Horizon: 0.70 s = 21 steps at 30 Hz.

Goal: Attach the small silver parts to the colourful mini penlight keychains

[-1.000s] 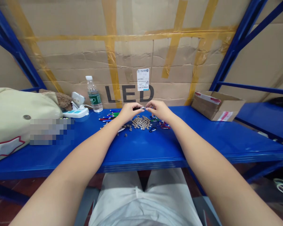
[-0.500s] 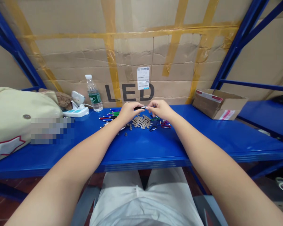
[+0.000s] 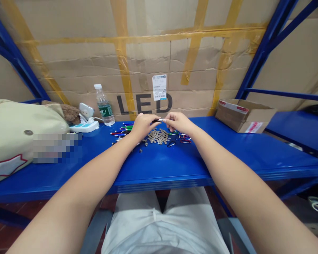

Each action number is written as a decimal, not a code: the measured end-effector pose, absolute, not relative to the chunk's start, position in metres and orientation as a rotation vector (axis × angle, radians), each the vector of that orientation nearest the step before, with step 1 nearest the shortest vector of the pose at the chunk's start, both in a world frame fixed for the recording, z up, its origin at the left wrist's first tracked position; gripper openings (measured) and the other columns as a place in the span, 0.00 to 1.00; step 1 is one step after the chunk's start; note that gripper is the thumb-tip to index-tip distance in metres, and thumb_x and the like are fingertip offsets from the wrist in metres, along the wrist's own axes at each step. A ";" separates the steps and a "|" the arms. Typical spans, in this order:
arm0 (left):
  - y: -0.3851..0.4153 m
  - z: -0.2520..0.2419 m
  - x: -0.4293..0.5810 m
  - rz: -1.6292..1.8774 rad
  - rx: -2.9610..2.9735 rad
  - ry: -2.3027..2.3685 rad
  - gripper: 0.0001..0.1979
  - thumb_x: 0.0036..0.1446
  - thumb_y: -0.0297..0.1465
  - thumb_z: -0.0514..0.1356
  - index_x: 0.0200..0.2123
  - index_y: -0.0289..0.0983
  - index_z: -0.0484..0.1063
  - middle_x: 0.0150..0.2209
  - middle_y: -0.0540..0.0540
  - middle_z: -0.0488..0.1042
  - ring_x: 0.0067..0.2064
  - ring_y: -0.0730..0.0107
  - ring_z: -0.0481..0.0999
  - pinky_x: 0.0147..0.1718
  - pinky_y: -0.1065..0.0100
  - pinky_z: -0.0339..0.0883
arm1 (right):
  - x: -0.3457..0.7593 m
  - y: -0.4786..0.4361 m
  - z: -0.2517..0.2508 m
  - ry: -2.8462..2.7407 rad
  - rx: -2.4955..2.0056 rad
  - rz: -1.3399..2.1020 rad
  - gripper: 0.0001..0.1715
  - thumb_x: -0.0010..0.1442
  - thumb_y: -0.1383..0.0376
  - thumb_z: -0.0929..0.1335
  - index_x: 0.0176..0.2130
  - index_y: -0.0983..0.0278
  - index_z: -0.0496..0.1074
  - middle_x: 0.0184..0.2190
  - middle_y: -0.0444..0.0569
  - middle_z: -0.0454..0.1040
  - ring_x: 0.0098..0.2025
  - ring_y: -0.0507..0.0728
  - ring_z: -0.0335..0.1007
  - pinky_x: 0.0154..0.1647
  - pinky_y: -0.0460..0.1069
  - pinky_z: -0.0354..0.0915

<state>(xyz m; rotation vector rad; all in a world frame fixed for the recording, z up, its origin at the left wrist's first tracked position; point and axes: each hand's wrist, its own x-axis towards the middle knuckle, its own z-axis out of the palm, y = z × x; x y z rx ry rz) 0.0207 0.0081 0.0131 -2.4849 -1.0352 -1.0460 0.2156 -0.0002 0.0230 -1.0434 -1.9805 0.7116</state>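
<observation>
My left hand and my right hand meet at the back of the blue shelf. Together they pinch a small dark tube with a silver end, held level between their fingertips. Just under it lies a pile of small round metal discs. Several coloured pens or tubes lie to the left of the pile. Coloured carabiner clips lie to its right, partly hidden by my right wrist.
A water bottle and a white power strip stand at the back left, beside a cream bag. An open cardboard box sits at the back right. A taped cardboard wall marked LED closes the back.
Both hands stay together on the small tube with barely any movement. The view has shifted slightly.
</observation>
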 end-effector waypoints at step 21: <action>0.001 0.014 0.028 -1.036 -2.848 -1.140 0.13 0.60 0.39 0.53 0.38 0.37 0.71 0.34 0.47 0.77 0.36 0.67 0.74 0.36 0.67 0.63 | 0.236 -0.013 0.040 -2.412 -1.318 0.759 0.07 0.52 0.65 0.68 0.24 0.62 0.70 0.20 0.44 0.71 0.19 0.49 0.63 0.18 0.45 0.59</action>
